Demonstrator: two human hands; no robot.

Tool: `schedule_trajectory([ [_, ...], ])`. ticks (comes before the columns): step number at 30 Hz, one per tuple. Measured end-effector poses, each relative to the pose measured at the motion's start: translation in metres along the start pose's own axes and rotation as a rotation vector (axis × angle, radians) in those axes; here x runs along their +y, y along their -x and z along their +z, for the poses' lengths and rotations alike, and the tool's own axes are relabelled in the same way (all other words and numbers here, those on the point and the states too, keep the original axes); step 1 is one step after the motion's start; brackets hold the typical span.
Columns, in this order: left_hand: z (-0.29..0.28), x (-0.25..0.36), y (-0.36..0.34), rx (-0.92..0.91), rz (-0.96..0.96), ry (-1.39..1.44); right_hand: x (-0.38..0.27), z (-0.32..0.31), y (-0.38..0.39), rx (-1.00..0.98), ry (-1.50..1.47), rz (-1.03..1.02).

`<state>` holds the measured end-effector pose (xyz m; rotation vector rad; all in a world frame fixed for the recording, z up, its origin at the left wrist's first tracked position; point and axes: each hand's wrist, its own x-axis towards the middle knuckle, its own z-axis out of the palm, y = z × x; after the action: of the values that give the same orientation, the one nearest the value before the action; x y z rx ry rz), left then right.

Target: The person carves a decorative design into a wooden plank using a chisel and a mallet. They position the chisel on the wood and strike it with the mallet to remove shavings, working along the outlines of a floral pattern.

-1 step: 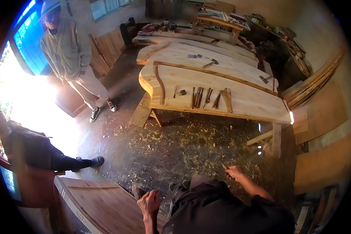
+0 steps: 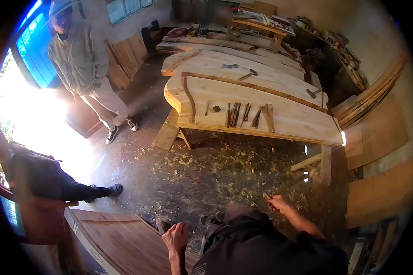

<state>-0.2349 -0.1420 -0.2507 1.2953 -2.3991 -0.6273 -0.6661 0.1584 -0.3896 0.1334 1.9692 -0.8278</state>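
The right hand [image 2: 276, 203] grips a small wooden stick [image 2: 266, 195] that pokes out past its fingers. Both are on the near side of the pale wooden panel [image 2: 303, 123], well apart from it. The left hand [image 2: 175, 237] is also on the panel's near side, farther left. Its fingers look bent, but I cannot tell if they grip the brown wooden block [image 2: 162, 225] right beside them. On the pale wooden panel lie a row of chisels [image 2: 234, 115], a dark square block [image 2: 216, 109] and a flat wooden piece [image 2: 269, 118]. Just behind the panel, a hammer [image 2: 250, 74] lies on another board [image 2: 215, 58]. Curly wood shavings [image 2: 188, 160] are on the floor [image 2: 142, 183] in front of the panel. A person in a light jacket [image 2: 78, 59] stands left of it.
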Motion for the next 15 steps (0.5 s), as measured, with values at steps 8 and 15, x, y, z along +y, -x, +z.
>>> schedule_trajectory([
  [8, 0.061, -0.038, -0.02, -0.307, -0.13, -0.065, -0.119, -0.011, -0.032, 0.128, 0.014, -0.386],
  [15, 0.104, -0.044, 0.009, -0.669, -0.547, -0.168, -0.326, -0.001, -0.173, 0.461, 0.65, -0.961],
])
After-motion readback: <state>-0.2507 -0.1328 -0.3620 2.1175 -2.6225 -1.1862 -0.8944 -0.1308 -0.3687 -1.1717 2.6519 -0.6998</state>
